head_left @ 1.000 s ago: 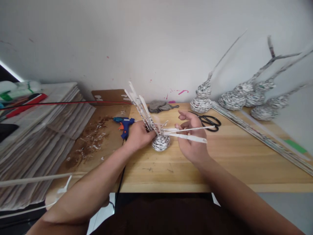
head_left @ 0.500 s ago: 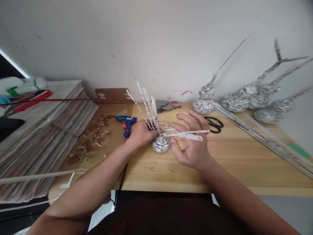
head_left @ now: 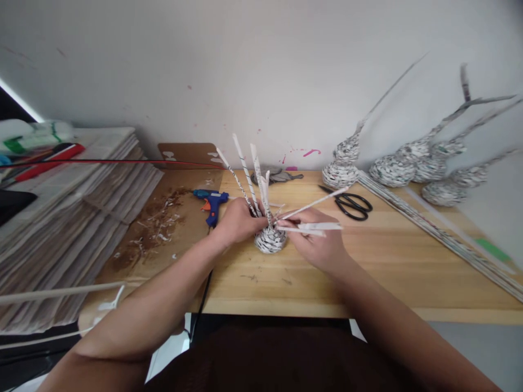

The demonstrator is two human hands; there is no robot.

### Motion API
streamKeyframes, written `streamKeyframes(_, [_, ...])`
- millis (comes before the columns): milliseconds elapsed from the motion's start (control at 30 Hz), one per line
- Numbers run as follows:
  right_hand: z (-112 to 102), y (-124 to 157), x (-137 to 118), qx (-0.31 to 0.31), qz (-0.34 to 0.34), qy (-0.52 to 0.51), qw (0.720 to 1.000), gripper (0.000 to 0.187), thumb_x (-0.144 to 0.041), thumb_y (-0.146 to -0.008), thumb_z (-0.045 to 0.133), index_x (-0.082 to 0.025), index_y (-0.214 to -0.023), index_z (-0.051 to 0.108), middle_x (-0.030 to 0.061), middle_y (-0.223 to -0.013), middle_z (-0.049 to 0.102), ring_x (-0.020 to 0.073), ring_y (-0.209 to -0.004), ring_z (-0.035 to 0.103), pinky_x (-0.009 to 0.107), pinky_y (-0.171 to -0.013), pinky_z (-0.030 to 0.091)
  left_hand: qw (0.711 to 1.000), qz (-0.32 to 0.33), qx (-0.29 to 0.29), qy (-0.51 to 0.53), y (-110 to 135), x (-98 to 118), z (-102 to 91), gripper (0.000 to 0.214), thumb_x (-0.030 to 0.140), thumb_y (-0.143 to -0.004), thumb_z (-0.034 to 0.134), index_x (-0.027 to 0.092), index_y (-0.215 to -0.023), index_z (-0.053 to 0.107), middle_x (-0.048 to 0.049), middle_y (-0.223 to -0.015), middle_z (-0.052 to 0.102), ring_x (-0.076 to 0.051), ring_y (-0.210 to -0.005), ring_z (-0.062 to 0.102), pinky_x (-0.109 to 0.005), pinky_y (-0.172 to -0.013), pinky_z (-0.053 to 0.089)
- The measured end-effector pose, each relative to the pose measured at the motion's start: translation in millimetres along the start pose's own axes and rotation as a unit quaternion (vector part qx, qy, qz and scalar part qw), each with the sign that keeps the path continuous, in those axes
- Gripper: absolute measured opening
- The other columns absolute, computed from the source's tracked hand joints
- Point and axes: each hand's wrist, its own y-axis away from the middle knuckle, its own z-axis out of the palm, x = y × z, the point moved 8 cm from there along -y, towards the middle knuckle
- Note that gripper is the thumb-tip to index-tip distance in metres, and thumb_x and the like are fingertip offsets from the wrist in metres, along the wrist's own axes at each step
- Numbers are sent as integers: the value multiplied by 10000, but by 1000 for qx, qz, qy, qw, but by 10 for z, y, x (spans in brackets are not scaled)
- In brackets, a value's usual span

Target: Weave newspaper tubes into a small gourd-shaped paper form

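Note:
A small round woven ball of rolled newspaper (head_left: 270, 241) sits on the wooden table in front of me. Several paper tubes (head_left: 245, 167) stick up and lean out from its top. My left hand (head_left: 240, 222) is closed around the tube bases at the ball's upper left side. On the right, my right hand (head_left: 316, 242) pinches a paper tube (head_left: 312, 206) close to the weave. Other pale tube ends (head_left: 321, 226) lie across its fingers. The exact grip points are partly hidden by the fingers.
Black scissors (head_left: 353, 207) and a blue glue gun (head_left: 216, 204) flank the work. Woven gourd shapes (head_left: 340, 173) and long paper tubes (head_left: 433, 234) lie at the right. Stacked newspaper (head_left: 93, 212) stands left, beside brown scraps (head_left: 155, 231). A grey cloth (head_left: 278, 175) rests by the wall.
My right hand has closed from spread fingers to a pinch near the ball's top. One paper tube now angles up to the right. My left hand stays in place.

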Motion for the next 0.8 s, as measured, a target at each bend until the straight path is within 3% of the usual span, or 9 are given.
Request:
streamKeyframes(100, [34,-27,9,-18,48,-83,995,67,-278,-876,723,-237,-855,772,42,-844,769,201,-798,704,358,-762,558,999,12,-10,33,5,11,32,76,218,-649,726,148,-677,716,-9,-587,681,-151,-541,596,-230,-515,456])
streamKeyframes(267, [240,9,-117,-165,31,-253,953,183,-247,-907,654,-254,-1045,773,61,-1033,766,221,-1000,705,398,-894,557,996,7,-30,86,8,8,87,144,262,-622,756,138,-634,685,-11,-575,667,-147,-529,588,-234,-512,459])
streamKeyframes(367, [208,16,38,-145,103,-287,941,253,-218,-908,613,-229,-1141,710,67,-1061,757,214,-965,718,380,-847,574,997,20,-31,75,10,35,86,143,261,-614,759,138,-631,689,-13,-579,670,-157,-546,596,-242,-520,465])
streamKeyframes(433, [150,-4,96,-121,107,-258,953,230,-202,-899,611,-213,-1114,693,67,-1058,748,202,-930,717,364,-841,572,997,44,-38,54,12,74,88,122,231,-621,740,132,-692,727,-32,-666,718,-184,-634,637,-257,-574,495])
streamKeyframes(567, [109,-53,0,-128,-5,-116,985,155,-126,-868,621,-201,-983,692,72,-1063,735,218,-1024,676,399,-966,508,994,79,-59,50,10,123,82,107,204,-634,711,131,-707,741,-49,-707,739,-206,-694,670,-274,-628,525])
streamKeyframes(700, [148,-37,-61,-143,-81,-7,986,97,-126,-890,600,-182,-916,675,86,-951,726,231,-950,665,403,-908,504,993,102,-57,0,21,174,53,72,197,-650,722,144,-694,742,-41,-701,739,-200,-675,682,-280,-659,539])
streamKeyframes(800, [128,-23,-47,-131,-76,19,988,76,-145,-881,640,-182,-930,684,77,-941,742,227,-925,673,372,-871,509,992,117,-54,-15,45,194,57,69,210,-694,706,148,-677,731,-38,-700,738,-195,-668,682,-270,-649,532])
